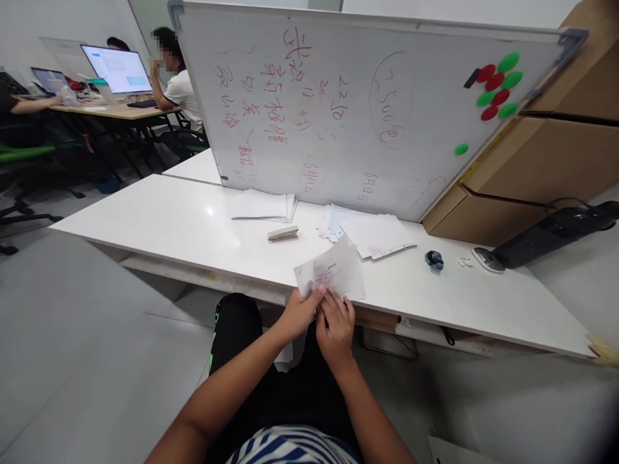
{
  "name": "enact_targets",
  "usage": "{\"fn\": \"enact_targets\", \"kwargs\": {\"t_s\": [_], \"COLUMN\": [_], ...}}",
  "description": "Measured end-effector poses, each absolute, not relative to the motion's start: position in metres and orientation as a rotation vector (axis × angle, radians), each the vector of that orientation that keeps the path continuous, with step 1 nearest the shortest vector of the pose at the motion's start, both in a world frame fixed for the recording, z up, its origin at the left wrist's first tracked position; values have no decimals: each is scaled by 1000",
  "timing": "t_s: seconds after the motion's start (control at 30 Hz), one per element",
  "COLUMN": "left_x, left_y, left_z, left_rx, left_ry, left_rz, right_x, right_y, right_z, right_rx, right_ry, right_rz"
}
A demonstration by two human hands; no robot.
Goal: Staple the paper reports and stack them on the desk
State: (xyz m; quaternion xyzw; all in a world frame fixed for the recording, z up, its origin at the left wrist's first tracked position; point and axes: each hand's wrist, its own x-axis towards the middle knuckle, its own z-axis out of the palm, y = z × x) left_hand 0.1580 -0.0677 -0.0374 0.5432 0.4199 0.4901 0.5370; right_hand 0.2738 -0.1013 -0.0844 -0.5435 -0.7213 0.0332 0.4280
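Note:
Both of my hands are at the near edge of the white desk [159, 212], close together on a thin sheet of paper [355, 270] with red handwriting and a little print. My left hand [300, 312] pinches its lower left edge, thumb on top. My right hand [336, 325] has its fingers pressed together along the bottom edge, the thumb mostly hidden. Whether there is one sheet or more here I cannot tell. Just beyond lie a beige stapler [283, 233], a paper stack [264, 206] to the left and a looser pile of papers [382, 233] to the right.
A whiteboard [300, 116] with red writing and round magnets stands along the back. Cardboard boxes [556, 154] are stacked at right. A crumpled dark blue item [434, 260] and a computer mouse [488, 259] lie on the right. People sit at another desk [116, 113] far left.

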Motion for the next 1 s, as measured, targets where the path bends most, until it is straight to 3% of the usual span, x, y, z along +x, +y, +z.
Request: {"fn": "enact_targets", "kwargs": {"t_s": [0.17, 0.3, 0.4, 0.63, 0.8, 0.9, 1.0], "left_x": [109, 79, 78, 93, 94, 88, 82], "left_y": [-71, -52, -30, 2, -9, -6, 1], "left_z": [-18, 9, 17, -30, -51, -45, -34], "left_rx": [1491, 1635, 1647, 1643, 1672, 1607, 1612], "left_ry": [1085, 1066, 1121, 1284, 1356, 1370, 1397], "left_rz": [1016, 874, 978, 1148, 1141, 1135, 1058], "right_x": [300, 337, 355, 350, 345, 353, 362], "right_y": [-106, -78, -56, -34, -46, -60, -75], "right_z": [-91, -68, -43, -43, -58, -51, -47], "right_rx": [-1444, -1458, -1376, -1465, -1525, -1501, -1411], "right_ry": [-1484, -1299, -1385, -1740, -1707, -1704, -1641], "right_rz": [146, 657, 957, 535, 510, 734, 1188]}}
